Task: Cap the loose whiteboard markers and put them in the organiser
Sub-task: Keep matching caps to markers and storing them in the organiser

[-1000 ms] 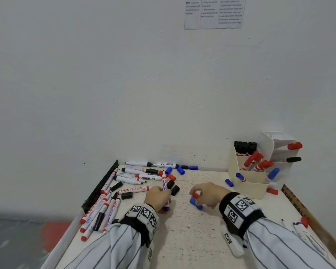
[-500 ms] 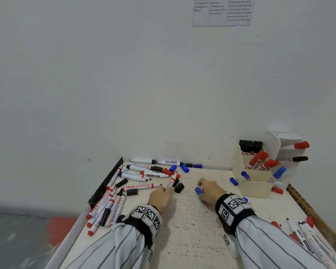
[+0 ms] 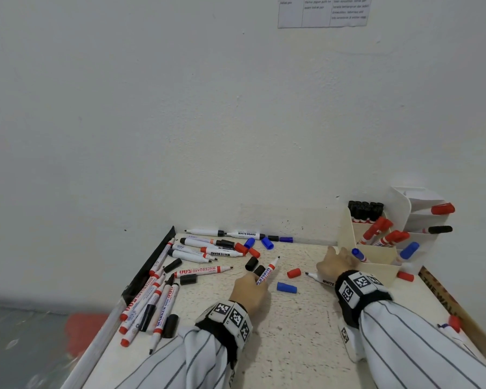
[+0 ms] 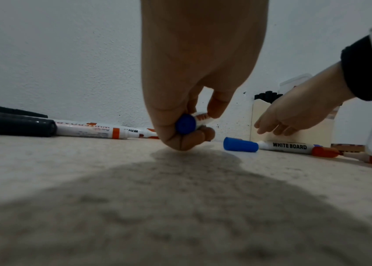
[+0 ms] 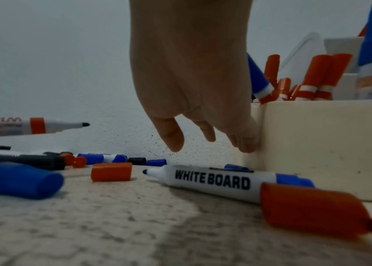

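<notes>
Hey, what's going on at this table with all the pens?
A person is sorting whiteboard markers. Their left hand grips an uncapped marker with a blue end, tip pointing away from them. Their right hand is open and holds nothing, reaching beside the cream organiser, which already holds capped black, red and blue markers. Loose markers and caps, including a blue cap and a red cap, lie on the table.

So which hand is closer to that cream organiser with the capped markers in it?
Right. The right hand is beside the organiser, fingers against its front corner. The left hand is farther off near the table's middle, holding an uncapped marker.
</notes>
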Motion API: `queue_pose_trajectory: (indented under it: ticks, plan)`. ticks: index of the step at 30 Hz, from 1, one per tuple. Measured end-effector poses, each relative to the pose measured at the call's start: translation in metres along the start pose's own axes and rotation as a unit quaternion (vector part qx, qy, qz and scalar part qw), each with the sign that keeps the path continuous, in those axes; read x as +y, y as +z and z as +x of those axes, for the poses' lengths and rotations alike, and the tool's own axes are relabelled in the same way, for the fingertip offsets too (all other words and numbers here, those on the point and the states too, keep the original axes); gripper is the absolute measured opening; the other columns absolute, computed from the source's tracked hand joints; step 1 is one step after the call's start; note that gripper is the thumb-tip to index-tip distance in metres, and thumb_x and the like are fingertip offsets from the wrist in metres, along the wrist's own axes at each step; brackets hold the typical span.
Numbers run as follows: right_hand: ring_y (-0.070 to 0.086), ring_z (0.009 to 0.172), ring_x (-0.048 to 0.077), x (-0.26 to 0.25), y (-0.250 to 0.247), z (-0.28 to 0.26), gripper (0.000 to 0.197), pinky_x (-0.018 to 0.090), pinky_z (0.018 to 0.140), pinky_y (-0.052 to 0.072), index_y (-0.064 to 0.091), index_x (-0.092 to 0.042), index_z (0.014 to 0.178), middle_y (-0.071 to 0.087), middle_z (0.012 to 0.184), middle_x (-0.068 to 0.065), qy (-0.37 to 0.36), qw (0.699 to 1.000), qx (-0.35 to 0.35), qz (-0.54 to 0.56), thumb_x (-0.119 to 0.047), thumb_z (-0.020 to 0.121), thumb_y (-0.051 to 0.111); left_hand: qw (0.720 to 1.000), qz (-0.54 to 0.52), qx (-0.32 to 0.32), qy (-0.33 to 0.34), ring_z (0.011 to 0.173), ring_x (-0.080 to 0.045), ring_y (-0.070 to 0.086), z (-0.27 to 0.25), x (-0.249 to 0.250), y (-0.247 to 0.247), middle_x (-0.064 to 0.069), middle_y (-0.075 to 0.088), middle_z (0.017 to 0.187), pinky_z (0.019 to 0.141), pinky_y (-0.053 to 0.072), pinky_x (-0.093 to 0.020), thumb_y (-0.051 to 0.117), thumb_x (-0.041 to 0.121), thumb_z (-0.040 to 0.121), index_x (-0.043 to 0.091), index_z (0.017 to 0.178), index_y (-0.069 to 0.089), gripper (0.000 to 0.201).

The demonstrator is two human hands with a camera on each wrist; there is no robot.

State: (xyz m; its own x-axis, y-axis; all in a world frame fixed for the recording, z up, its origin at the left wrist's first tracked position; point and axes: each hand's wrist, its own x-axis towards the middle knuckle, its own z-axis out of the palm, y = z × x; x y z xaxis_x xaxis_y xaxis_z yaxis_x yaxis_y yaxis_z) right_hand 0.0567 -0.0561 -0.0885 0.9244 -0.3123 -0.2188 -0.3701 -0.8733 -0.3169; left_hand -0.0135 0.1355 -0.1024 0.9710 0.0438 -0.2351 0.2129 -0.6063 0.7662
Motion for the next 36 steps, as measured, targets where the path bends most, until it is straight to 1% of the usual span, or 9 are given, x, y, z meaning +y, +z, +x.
queue_pose_trajectory:
  ticks: [3,8,12,17,19,21,24,27,36]
  plan:
    - [0.026,0.135,0.033,-0.002,0.001,0.003,0.052,0.034,0.107,0.030,0.026,-0.007,0.140,0.020,0.148,0.021,0.023,0.999,-0.002,-0.033,-0.020,0.094,0.045,1.000,-0.006,-0.019,0.001,0.081,-0.012,0.049,0.002,0.001,0.001,-0.007,0.058,0.106,0.063,0.036,-0.019,0.043,0.023,0.096,0.009,0.113,0.055,0.025]
    - [0.038,0.126,0.029,-0.001,0.002,0.005,0.043,0.033,0.101,0.034,0.037,-0.009,0.131,0.036,0.140,0.016,0.037,0.997,-0.018,-0.072,-0.031,0.095,0.044,0.995,-0.069,-0.074,-0.007,0.062,-0.007,0.051,0.000,0.004,0.004,-0.003,0.061,0.088,0.054,0.041,-0.017,0.043,0.025,0.096,0.016,0.097,0.051,0.012]
    - [0.041,0.126,0.026,0.004,0.006,0.010,0.038,0.033,0.105,0.036,0.048,-0.012,0.128,0.047,0.136,0.010,-0.020,0.993,-0.042,-0.108,-0.028,0.095,0.042,0.973,-0.178,-0.146,-0.036,0.047,-0.015,0.054,-0.007,0.005,0.007,-0.005,0.062,0.070,0.042,0.043,-0.022,0.041,0.019,0.097,0.014,0.095,0.050,0.010]
    - [0.054,0.103,0.026,0.003,0.005,0.010,0.015,0.034,0.089,0.047,0.057,-0.020,0.092,0.058,0.115,0.009,-0.119,0.991,0.029,-0.046,-0.014,0.091,0.043,0.962,-0.222,-0.151,-0.049,0.047,-0.017,0.054,-0.013,0.009,0.005,-0.010,0.058,0.076,0.041,0.047,-0.021,0.040,0.015,0.098,0.010,0.098,0.047,0.009]
    - [0.055,0.104,0.029,-0.001,-0.006,-0.001,0.024,0.033,0.086,0.044,0.055,-0.009,0.107,0.057,0.117,0.014,-0.145,0.988,0.021,-0.038,-0.015,0.095,0.035,0.965,-0.210,-0.149,-0.043,0.048,-0.016,0.056,-0.011,0.009,0.005,-0.010,0.059,0.078,0.045,0.049,-0.022,0.040,0.016,0.098,0.011,0.094,0.047,0.010]
    - [0.052,0.110,0.028,-0.004,-0.017,-0.022,0.030,0.031,0.088,0.040,0.048,-0.005,0.121,0.054,0.121,0.014,-0.165,0.983,-0.060,-0.060,-0.016,0.098,0.031,0.968,-0.199,-0.149,-0.040,0.050,-0.017,0.057,-0.011,0.008,0.005,-0.009,0.059,0.080,0.047,0.049,-0.023,0.040,0.017,0.099,0.012,0.092,0.047,0.011]
    - [0.048,0.095,0.019,0.000,-0.019,-0.054,0.031,0.034,0.087,0.043,0.041,-0.019,0.117,0.050,0.115,0.002,-0.165,0.958,-0.206,-0.111,-0.034,0.090,0.046,0.969,-0.197,-0.138,-0.046,0.051,-0.018,0.056,-0.011,0.007,0.006,-0.010,0.059,0.079,0.048,0.048,-0.025,0.041,0.017,0.098,0.012,0.090,0.048,0.012]
    - [0.049,0.096,0.018,0.010,-0.010,-0.074,0.059,0.036,0.085,0.045,0.038,-0.030,0.109,0.045,0.115,-0.004,-0.188,0.930,-0.247,-0.198,-0.064,0.067,0.063,0.972,-0.197,-0.119,-0.049,0.051,-0.018,0.055,-0.012,0.008,0.007,-0.010,0.058,0.078,0.046,0.048,-0.024,0.041,0.016,0.098,0.012,0.089,0.048,0.012]
    - [0.051,0.100,0.022,0.012,0.008,-0.081,0.042,0.036,0.088,0.043,0.037,-0.026,0.125,0.048,0.123,0.008,-0.259,0.917,-0.224,-0.205,-0.031,0.089,0.058,0.975,-0.200,-0.074,-0.056,0.051,-0.018,0.054,-0.015,0.006,0.005,-0.010,0.057,0.075,0.048,0.046,-0.026,0.041,0.016,0.097,0.012,0.089,0.049,0.012]
